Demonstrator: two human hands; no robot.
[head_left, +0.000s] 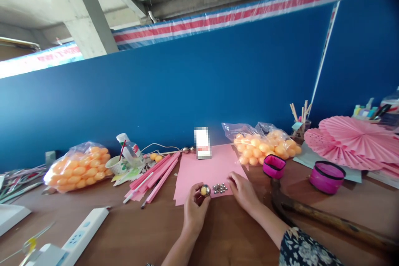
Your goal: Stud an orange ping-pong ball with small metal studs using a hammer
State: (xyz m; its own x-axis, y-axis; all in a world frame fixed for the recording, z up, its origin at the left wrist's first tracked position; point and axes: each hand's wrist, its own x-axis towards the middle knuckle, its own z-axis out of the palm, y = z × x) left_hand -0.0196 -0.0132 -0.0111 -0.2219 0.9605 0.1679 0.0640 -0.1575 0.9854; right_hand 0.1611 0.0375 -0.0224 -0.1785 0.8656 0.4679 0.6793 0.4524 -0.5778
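Note:
My left hand [195,205] grips a small ball [205,190] between thumb and fingers, over the near edge of the pink paper [205,170]. The ball shows yellow-orange on one side and shiny silver on the other. Just right of it, a small heap of silver beads [220,188] lies on the paper. My right hand [241,190] is beside the heap with its fingers bent and pressed together. Whatever may be between those fingertips is too small to make out.
Clear bags of orange balls stand at left [77,168] and right [257,147]. Pink paper strips [158,174], a plastic bottle [132,151], a power strip [82,232], magenta containers [328,178], a wooden-handled tool [330,214] and pink paper fans [358,141] lie around. A blue partition [202,83] rises behind.

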